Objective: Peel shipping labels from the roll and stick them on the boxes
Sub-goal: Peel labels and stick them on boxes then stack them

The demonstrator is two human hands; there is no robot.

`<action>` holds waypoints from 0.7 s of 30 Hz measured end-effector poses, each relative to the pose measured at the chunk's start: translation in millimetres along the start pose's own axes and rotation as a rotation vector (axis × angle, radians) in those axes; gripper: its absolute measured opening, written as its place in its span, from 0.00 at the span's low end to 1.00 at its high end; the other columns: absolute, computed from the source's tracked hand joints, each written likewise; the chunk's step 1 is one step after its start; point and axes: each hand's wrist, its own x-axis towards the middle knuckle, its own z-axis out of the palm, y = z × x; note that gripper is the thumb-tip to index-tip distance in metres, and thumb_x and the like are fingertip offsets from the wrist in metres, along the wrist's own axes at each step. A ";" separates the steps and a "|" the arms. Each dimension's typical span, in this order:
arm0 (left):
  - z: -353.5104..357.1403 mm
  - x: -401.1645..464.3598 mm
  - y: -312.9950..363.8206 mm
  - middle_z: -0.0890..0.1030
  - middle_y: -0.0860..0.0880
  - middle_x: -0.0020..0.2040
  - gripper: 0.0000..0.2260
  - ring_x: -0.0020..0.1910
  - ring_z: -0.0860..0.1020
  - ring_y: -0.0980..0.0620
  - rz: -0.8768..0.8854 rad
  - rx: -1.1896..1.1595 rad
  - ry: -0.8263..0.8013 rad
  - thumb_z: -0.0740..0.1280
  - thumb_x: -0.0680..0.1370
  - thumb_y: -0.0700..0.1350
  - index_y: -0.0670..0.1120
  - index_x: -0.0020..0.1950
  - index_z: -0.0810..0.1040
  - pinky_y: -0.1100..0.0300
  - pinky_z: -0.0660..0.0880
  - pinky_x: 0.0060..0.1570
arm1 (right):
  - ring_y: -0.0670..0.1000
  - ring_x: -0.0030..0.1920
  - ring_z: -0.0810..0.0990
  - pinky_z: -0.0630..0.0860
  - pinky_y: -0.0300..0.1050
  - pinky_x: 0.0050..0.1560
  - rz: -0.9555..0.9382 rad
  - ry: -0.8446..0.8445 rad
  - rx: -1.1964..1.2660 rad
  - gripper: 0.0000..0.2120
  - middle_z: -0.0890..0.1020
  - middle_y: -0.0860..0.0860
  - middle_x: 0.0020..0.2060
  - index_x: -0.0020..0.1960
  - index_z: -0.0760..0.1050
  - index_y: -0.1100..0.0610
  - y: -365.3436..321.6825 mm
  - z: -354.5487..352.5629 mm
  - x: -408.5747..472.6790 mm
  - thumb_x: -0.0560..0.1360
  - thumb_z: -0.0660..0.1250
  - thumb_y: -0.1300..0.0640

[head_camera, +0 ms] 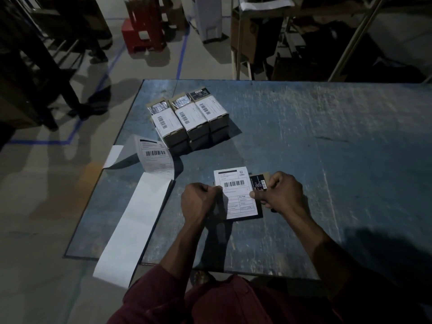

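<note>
A white shipping label [236, 192] with a barcode lies over a small dark box [257, 183] on the blue table [327, 160]. My left hand [198, 202] pinches the label's left edge with fingers closed. My right hand [280, 192] grips the box at its right side, thumb pressing on the label's right edge. A strip of labels and white backing [140, 211] runs from the table's left side over its front edge, with one printed label [156, 157] curled up. Three boxes [189, 118] bearing labels stand side by side further back.
The table's left edge and front edge are close to the strip. Beyond the table are red stools [145, 26], a person's legs [70, 90] at the left, blue floor tape and metal shelving [304, 31] at the back right.
</note>
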 end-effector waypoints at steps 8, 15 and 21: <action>-9.2 4.7 -14.5 0.75 0.49 0.63 0.22 0.63 0.72 0.50 0.461 0.102 -0.046 0.79 0.70 0.53 0.55 0.63 0.84 0.55 0.70 0.59 | 0.47 0.41 0.78 0.69 0.39 0.37 -0.444 0.009 -0.340 0.16 0.82 0.44 0.41 0.43 0.78 0.51 9.6 -3.3 6.2 0.66 0.84 0.48; -11.9 23.2 -38.9 0.70 0.50 0.78 0.21 0.72 0.65 0.39 0.762 0.424 -0.113 0.64 0.78 0.67 0.61 0.65 0.83 0.41 0.67 0.64 | 0.50 0.60 0.80 0.75 0.44 0.61 -0.573 -0.187 -0.333 0.25 0.82 0.51 0.64 0.70 0.76 0.53 13.5 -1.0 32.1 0.74 0.78 0.55; -3.2 19.7 -56.8 0.72 0.52 0.78 0.18 0.71 0.70 0.39 0.931 0.486 0.068 0.63 0.82 0.64 0.61 0.67 0.82 0.45 0.69 0.59 | 0.59 0.69 0.77 0.77 0.59 0.67 -0.491 -0.174 -0.348 0.27 0.80 0.53 0.68 0.77 0.67 0.45 35.0 8.9 37.9 0.80 0.69 0.54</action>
